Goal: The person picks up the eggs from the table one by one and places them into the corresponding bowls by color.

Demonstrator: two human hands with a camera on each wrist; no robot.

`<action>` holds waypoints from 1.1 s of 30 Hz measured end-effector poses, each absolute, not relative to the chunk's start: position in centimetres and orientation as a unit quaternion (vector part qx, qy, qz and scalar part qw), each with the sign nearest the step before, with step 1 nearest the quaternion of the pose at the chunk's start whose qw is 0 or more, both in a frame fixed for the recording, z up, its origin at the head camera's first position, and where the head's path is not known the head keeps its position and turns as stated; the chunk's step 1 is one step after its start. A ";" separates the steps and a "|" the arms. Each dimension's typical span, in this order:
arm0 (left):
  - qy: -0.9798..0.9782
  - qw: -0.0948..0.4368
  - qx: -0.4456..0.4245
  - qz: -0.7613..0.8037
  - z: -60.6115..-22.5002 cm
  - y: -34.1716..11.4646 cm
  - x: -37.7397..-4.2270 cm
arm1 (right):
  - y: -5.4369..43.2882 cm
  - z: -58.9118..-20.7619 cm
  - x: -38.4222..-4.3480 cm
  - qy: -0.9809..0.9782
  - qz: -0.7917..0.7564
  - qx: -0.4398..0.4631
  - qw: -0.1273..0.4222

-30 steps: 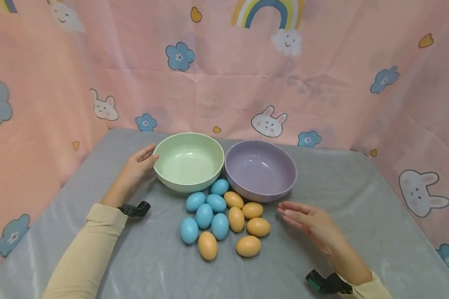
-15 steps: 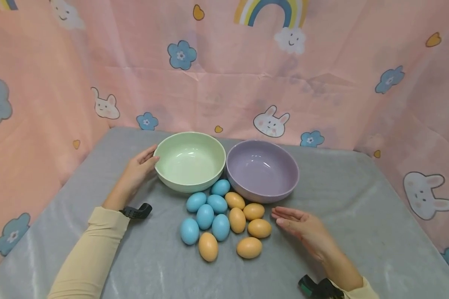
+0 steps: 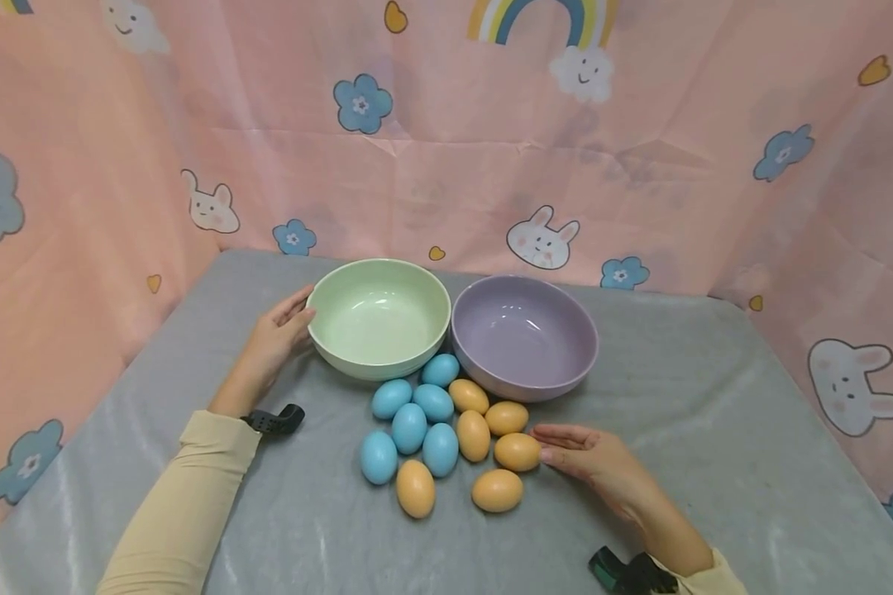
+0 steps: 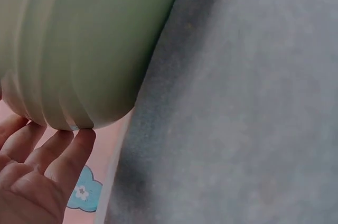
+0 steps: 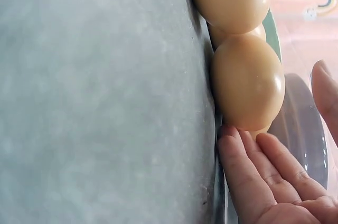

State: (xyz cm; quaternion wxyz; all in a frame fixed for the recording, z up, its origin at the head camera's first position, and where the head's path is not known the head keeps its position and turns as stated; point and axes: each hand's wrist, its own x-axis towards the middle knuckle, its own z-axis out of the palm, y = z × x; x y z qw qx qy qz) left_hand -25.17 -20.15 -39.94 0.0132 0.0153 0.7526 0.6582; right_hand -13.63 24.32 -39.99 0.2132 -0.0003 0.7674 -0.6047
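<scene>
My left hand (image 3: 271, 340) touches the left side of a light green bowl (image 3: 379, 318), thumb at the rim. In the left wrist view its fairly straight fingertips rest against the bowl's ribbed outer wall (image 4: 95, 39). My right hand (image 3: 613, 473) is low beside a yellow-orange egg (image 3: 517, 452), thumb and fingers spread apart. Seen from the right wrist, the fingertips meet the near end of that egg (image 5: 248, 84), and the thumb (image 5: 325, 94) stands away from it. Several blue eggs (image 3: 409, 428) and several more yellow-orange eggs (image 3: 497, 491) lie on the grey cloth.
A purple bowl (image 3: 524, 339) stands right of the green one, rims close together, with nothing inside. The eggs are clustered just in front of both bowls. A pink patterned curtain (image 3: 432, 173) rises behind and at both sides of the grey-covered table (image 3: 327, 529).
My right hand has moved left and slightly down to the end of the rightmost yellow-orange egg. The left hand has stayed at the green bowl.
</scene>
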 end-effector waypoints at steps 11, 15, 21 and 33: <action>0.754 0.005 0.006 0.657 -40.4 -20.0 -25.3 | 24.0 -40.1 -13.5 0.773 -0.593 -0.038 0.220; 0.753 0.002 0.008 0.658 -40.3 -20.0 -25.2 | 23.8 -40.0 -13.4 0.781 -0.585 -0.041 0.216; 0.752 0.001 0.009 0.659 -40.3 -20.0 -25.0 | 23.5 -40.0 -13.3 0.792 -0.571 -0.038 0.212; 0.745 0.004 0.014 0.666 -40.2 -19.9 -25.1 | 23.0 -40.4 -13.2 0.812 -0.553 -0.042 0.181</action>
